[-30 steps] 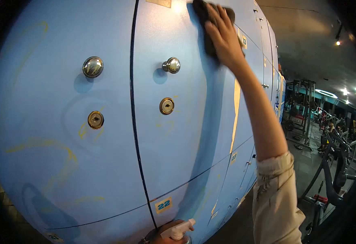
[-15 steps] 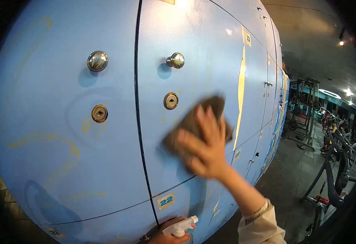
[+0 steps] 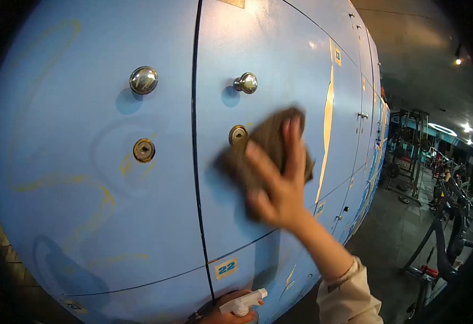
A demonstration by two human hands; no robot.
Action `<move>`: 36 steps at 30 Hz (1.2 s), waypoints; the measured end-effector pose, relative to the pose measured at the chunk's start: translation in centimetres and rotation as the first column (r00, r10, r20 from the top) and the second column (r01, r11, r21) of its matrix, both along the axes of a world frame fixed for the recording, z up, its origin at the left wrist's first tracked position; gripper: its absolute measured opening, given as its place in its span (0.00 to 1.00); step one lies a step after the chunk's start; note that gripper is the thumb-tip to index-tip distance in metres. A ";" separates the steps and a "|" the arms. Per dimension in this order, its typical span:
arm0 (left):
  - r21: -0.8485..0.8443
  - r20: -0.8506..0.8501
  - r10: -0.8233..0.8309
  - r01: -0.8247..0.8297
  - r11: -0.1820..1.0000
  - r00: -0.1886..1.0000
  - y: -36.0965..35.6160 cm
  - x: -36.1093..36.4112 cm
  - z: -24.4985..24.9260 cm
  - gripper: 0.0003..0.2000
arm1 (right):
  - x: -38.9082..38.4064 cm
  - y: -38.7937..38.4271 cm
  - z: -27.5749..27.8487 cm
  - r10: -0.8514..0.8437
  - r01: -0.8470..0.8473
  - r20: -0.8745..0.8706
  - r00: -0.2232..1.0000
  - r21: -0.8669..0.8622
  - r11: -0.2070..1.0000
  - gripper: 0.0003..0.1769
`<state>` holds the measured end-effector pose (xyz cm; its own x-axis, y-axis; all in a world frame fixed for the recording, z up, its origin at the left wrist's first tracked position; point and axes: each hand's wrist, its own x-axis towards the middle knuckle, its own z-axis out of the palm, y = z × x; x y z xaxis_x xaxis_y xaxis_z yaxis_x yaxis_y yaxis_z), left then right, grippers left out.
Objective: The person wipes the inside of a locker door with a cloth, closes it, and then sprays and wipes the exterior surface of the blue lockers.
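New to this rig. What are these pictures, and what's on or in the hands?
No robot: a person works bare-handed. All pictures come from one head-worn camera. The upright blue surface is a set of locker doors, with round knobs, key locks, a "22" label and yellowish marks. The right hand, fingers spread, holds a dark cloth against a door. The left hand, low in view, grips a spray bottle, mostly hidden below its white top.

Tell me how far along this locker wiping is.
Partway, it seems. Done: the middle door looks unmarked around its knob. In hand: the right hand presses a cloth near its lock; the left hand holds a spray bottle. Remaining: yellow streaks on the left door.
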<state>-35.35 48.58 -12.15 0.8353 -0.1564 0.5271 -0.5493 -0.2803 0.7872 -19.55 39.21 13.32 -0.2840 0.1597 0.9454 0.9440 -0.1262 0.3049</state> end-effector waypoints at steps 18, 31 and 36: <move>-0.007 0.135 0.086 -0.086 0.996 0.987 -1.2 -1.7 3.9 0.13 | -2.8 0.9 20.4 -0.054 0.086 0.242 0.969 -0.121 0.989 0.32; 0.007 -0.018 0.140 -0.140 0.990 0.990 0.1 0.5 -3.3 0.21 | -1.9 -0.6 -9.7 -0.087 0.083 -0.025 0.996 -0.149 0.985 0.27; 0.238 0.276 0.160 -0.229 0.944 0.948 0.4 0.5 -2.3 0.23 | -0.8 -0.7 -14.0 -0.118 0.146 0.169 0.979 -0.170 0.975 0.24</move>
